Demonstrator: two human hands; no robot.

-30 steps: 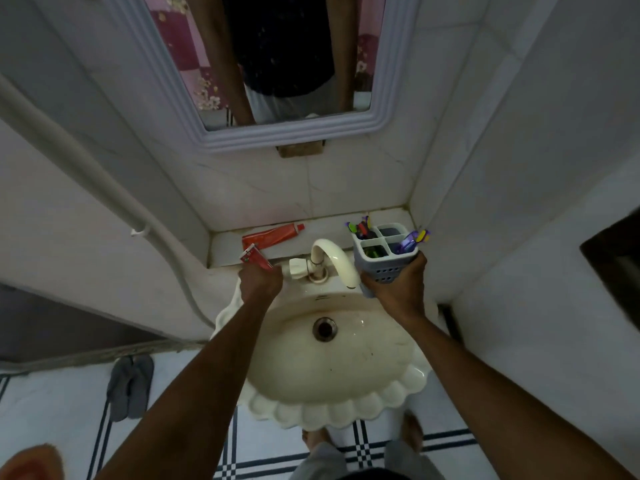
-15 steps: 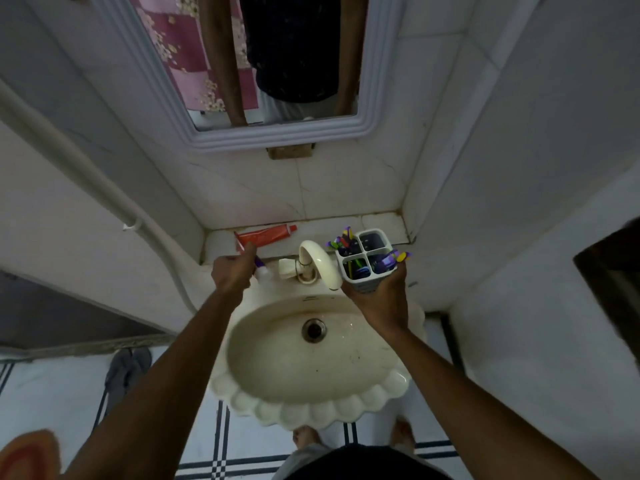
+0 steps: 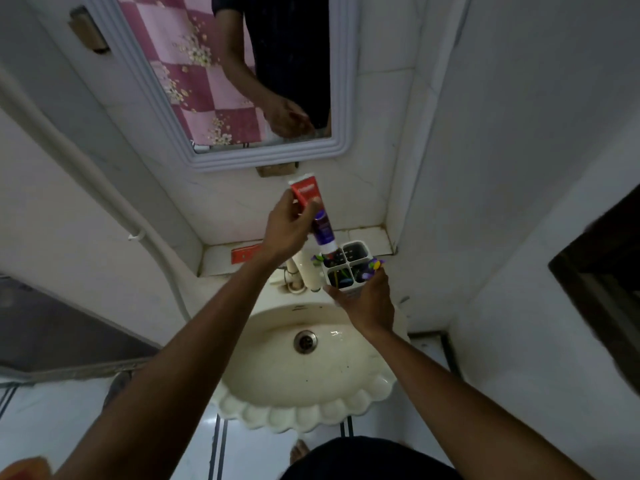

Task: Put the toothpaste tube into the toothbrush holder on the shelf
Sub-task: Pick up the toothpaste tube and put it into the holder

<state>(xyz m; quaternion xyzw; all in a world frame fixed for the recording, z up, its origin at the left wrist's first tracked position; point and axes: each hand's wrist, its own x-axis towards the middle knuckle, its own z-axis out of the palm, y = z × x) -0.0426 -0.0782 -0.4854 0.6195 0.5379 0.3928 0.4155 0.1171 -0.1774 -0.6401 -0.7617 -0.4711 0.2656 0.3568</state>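
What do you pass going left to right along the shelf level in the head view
Wall pipe → red tube lying on the shelf → left hand → toothpaste tube → toothbrush holder → right-hand wall.

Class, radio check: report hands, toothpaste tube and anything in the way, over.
Left hand grips toothpaste tube, cap down over holder's back-left slot. Right hand holds the holder above the sink. Toothbrushes crowd other slots; another red tube lies on the shelf.
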